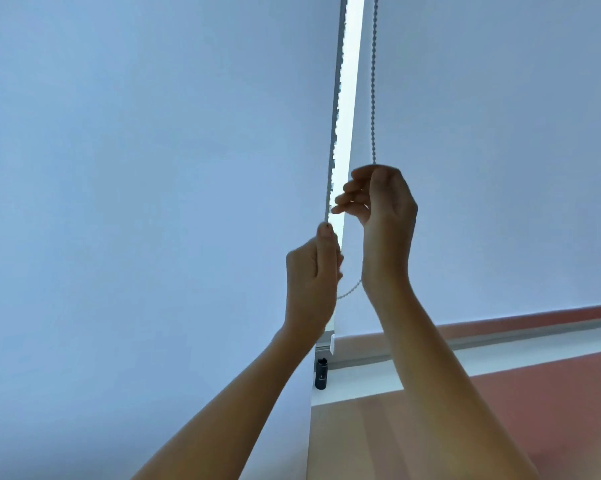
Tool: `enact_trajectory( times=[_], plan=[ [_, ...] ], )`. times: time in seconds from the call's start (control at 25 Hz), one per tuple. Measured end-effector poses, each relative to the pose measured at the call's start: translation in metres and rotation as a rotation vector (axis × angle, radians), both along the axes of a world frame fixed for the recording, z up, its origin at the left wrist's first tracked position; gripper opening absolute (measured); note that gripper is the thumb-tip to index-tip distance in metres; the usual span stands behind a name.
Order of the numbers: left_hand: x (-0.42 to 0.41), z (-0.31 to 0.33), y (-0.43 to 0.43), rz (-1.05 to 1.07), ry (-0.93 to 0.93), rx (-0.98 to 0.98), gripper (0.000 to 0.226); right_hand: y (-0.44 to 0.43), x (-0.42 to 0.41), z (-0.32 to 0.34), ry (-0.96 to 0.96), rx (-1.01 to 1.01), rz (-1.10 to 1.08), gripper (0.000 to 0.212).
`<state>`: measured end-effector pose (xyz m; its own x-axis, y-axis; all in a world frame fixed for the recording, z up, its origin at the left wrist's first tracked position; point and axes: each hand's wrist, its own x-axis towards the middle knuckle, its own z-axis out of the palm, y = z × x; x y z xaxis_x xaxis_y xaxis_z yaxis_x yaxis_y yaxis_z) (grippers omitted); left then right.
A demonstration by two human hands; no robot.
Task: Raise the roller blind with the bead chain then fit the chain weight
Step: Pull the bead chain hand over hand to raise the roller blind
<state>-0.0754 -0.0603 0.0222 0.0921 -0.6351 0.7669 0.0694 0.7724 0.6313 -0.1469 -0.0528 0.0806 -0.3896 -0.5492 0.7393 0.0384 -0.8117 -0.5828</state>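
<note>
1. Two pale roller blinds fill my view: the left blind (136, 168) hangs lower, and the right blind (499, 133) ends at its bottom bar (499, 332), with reddish floor (551, 393) showing below.
2. A bright strip of daylight (349, 98) runs between the two blinds, and my forearms cross the lower part of the view.
3. A small dark cylinder (321, 373) sits by the window frame, just below the left blind's bottom corner. It carries a tiny pale mark, too small for me to read.
4. The bead chain (373, 81) is pale, made of small round beads. One strand drops straight into my right hand; the other runs along the left blind's edge into my left hand. A slack loop sags between my wrists.
5. My right hand (382, 199) is closed, pinching its strand at the top of the fist, with the other fingers curled loosely.
6. My left hand (312, 275) sits lower, a closed fist around its strand, thumb up along the chain.
</note>
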Motion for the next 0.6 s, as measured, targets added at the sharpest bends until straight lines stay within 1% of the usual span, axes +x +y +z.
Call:
enact_trajectory(
  times=[0.08, 0.16, 0.24, 0.28, 0.32, 0.4, 0.48, 0.6],
  plan=[
    [0.000, -0.030, -0.002, -0.002, -0.068, 0.045, 0.052, 0.003, -0.001, 0.016, 0.053, 0.034, 0.176, 0.024],
    [0.005, -0.057, -0.007, 0.008, -0.130, 0.098, 0.052, 0.009, -0.002, 0.030, 0.148, 0.117, 0.350, 0.026],
    [0.010, -0.068, -0.012, 0.043, -0.201, 0.115, 0.053, 0.014, 0.000, 0.048, 0.204, 0.181, 0.534, 0.025],
    [0.011, -0.068, -0.013, 0.059, -0.229, 0.112, 0.055, 0.015, 0.002, 0.058, 0.210, 0.203, 0.577, 0.025],
    [0.013, -0.066, -0.014, 0.072, -0.249, 0.106, 0.057, 0.015, 0.004, 0.067, 0.205, 0.221, 0.570, 0.027],
    [0.015, -0.060, -0.013, 0.068, -0.274, 0.098, 0.057, 0.014, 0.011, 0.079, 0.160, 0.230, 0.485, 0.040],
    [0.017, -0.060, -0.013, 0.031, -0.288, 0.099, 0.055, 0.011, 0.018, 0.080, 0.088, 0.181, 0.405, 0.051],
    [0.023, -0.058, -0.017, -0.037, -0.284, 0.139, 0.056, 0.007, 0.025, 0.074, 0.029, 0.067, 0.356, 0.051]
  ],
)
